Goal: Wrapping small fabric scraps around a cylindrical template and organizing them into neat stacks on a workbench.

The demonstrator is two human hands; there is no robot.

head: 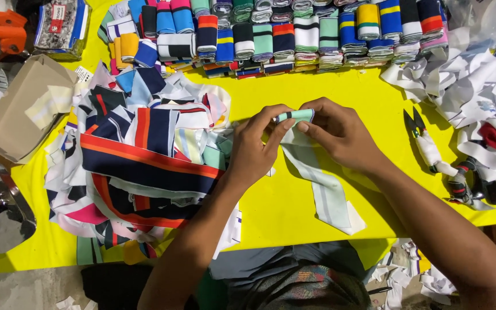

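Both the left hand [254,146] and right hand [337,135] pinch the pale mint striped knit strip [317,178], rolling its top end; its tail trails below the right hand. Keeping edges aligned and tension even should roll it tight.

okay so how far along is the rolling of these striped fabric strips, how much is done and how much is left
Done: several rows of rolled strips sit at the far edge of the yellow table. In hand: the left hand and right hand are rolling one pale green strip, with only its top end wound and a long tail lying flat. Left: a big loose pile of strips beside the left hand, so plenty seems to remain.
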